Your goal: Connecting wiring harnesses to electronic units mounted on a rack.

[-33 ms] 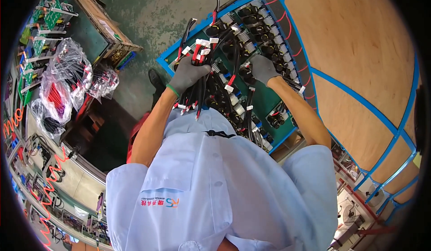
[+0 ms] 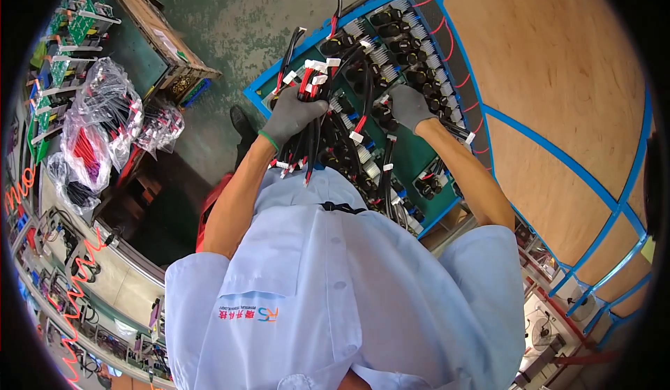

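My left hand [image 2: 296, 115], in a grey glove, is closed around a bundle of black and red cables [image 2: 313, 91]. White plugs stick out above the fist, and the cable tails hang below it. My right hand [image 2: 410, 108], also gloved, has its fingers curled at a circuit board [image 2: 383, 113] with black round capacitors; its fingertips are partly hidden. Both hands are over a blue-edged green tray [image 2: 417, 154] holding rows of similar boards with white connectors. More black cables with white plugs [image 2: 387, 168] lie across these boards.
A wooden panel with blue edging [image 2: 544, 55] stands at the right. Clear plastic bags of cables [image 2: 91, 145] lie at the left beside green boards on a rack [image 2: 82, 27]. A wooden-topped cabinet [image 2: 157, 27] is at the far left, on a worn green floor [image 2: 244, 13].
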`<action>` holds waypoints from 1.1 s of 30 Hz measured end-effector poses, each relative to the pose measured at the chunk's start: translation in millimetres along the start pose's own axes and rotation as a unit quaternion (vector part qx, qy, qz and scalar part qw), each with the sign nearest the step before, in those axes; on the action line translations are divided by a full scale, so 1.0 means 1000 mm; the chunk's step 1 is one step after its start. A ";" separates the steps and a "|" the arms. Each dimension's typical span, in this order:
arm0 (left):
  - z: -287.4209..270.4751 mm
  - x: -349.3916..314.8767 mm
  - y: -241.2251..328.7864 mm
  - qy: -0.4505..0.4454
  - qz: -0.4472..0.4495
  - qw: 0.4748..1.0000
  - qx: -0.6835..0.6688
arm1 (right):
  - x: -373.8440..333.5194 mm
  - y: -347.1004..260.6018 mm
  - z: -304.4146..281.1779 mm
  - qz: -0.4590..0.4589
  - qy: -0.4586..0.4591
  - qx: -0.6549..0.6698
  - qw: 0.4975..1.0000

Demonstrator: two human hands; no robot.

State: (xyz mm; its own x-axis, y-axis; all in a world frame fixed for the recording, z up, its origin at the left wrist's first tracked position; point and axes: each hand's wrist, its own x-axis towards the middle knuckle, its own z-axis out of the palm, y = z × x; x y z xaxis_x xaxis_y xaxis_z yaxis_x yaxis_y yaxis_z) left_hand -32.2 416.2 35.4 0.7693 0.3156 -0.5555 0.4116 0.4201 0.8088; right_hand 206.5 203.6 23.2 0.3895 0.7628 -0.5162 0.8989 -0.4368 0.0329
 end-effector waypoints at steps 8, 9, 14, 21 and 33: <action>-0.006 0.000 0.000 -0.014 -0.014 1.000 -0.012 | 0.008 -0.013 -0.006 0.070 -0.048 0.044 0.995; -0.006 0.000 0.001 -0.024 -0.013 1.000 -0.013 | 0.009 -0.012 -0.005 0.069 -0.051 0.044 0.995; -0.006 -0.002 0.007 -0.008 -0.024 1.000 0.018 | 0.007 -0.006 -0.001 0.040 -0.039 0.022 0.998; -0.007 0.003 -0.001 -0.002 -0.014 1.000 0.001 | 0.009 -0.010 -0.006 0.023 -0.060 0.005 0.998; -0.008 0.002 0.006 -0.021 -0.028 0.999 -0.039 | 0.018 -0.031 -0.013 0.017 -0.091 -0.160 0.983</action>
State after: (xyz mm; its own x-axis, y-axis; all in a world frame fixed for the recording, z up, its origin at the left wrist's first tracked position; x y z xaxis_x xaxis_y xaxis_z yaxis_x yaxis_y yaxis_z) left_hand -32.2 426.1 37.9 0.7662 0.2546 -0.5901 0.4174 0.5011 0.7581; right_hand 188.2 237.2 23.8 0.4037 0.6400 -0.6537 0.9147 -0.2663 0.3041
